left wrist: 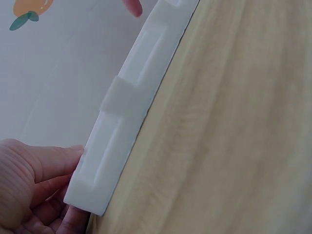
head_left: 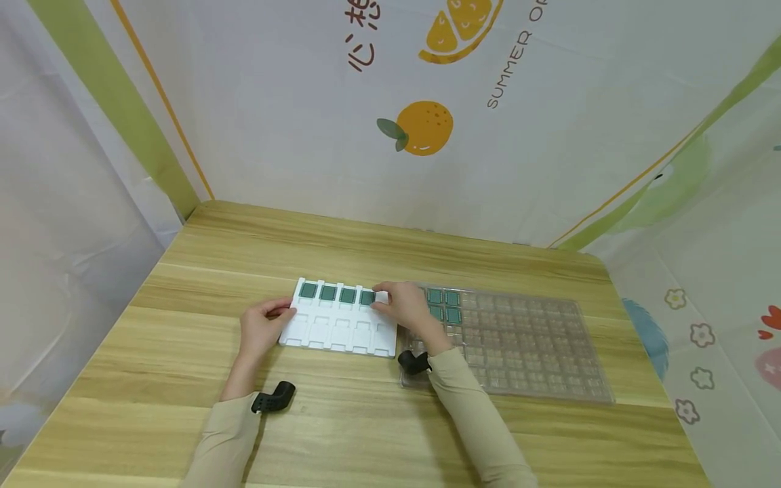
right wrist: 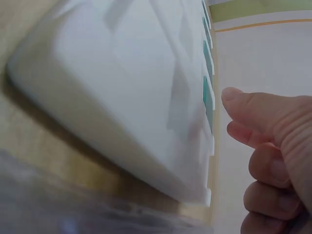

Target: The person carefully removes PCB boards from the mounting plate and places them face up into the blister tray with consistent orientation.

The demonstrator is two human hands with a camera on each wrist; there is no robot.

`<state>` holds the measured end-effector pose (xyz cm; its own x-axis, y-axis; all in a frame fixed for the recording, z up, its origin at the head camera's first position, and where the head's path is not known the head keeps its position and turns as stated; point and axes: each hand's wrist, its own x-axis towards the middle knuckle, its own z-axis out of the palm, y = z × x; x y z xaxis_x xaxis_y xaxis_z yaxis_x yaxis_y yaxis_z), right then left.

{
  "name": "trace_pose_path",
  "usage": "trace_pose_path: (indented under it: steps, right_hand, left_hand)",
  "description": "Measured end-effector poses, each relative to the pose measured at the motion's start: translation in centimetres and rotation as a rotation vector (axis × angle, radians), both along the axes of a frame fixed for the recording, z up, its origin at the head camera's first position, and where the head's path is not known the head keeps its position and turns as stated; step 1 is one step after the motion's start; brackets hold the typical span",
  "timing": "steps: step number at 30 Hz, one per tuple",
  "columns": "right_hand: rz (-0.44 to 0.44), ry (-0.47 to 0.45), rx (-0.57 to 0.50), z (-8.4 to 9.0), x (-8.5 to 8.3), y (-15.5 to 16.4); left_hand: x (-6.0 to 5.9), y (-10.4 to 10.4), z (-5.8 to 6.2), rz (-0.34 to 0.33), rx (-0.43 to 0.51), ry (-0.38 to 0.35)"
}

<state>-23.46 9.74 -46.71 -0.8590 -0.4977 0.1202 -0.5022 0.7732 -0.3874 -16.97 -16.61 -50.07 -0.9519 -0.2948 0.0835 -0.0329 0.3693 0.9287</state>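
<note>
A white plastic tray (head_left: 344, 333) with moulded pockets lies on the wooden table, with several square green chips (head_left: 327, 293) along its far row. My left hand (head_left: 259, 328) grips its near-left edge; in the left wrist view the thumb lies at the top of the white tray (left wrist: 97, 161) and a finger goes under its corner. My right hand (head_left: 405, 305) is at the rightmost green chip (head_left: 367, 297), thumb and index finger at its right side. Nothing shows between these fingertips in the right wrist view, where the other fingers are curled and the chip (right wrist: 207, 100) sits in its pocket.
To the right lies a large clear plastic tray (head_left: 525, 339) with many small pockets, its left end partly under my right hand and wrist. Several more green chips (head_left: 452, 298) sit in its far-left corner. Printed curtains (head_left: 293, 135) hang behind and beside the table (head_left: 342, 420).
</note>
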Motion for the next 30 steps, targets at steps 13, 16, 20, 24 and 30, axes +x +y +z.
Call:
trace_pose_path:
  steps: [13, 16, 20, 24, 30]
  right_hand:
    - [-0.028, -0.048, 0.04, -0.5, -0.4, -1.0]
    - [-0.042, -0.052, 0.047, -0.4, -0.3, -1.1]
    - [-0.065, -0.061, 0.066, -0.3, -0.3, -1.4]
    - [-0.075, -0.064, 0.088, -0.1, -0.4, -1.6]
    - [-0.079, -0.072, 0.109, 0.1, -0.4, -1.8]
  left_hand:
    - [-0.1, 0.0, -0.1, 0.002, 0.0, 0.002]
    - [-0.1, 0.0, -0.1, 0.002, 0.001, 0.005]
    - [0.0, 0.0, -0.1, 0.007, 0.013, 0.001]
    - [-0.1, 0.0, -0.2, 0.009, 0.014, 0.001]
    - [-0.1, 0.0, -0.2, 0.01, 0.014, 0.0]
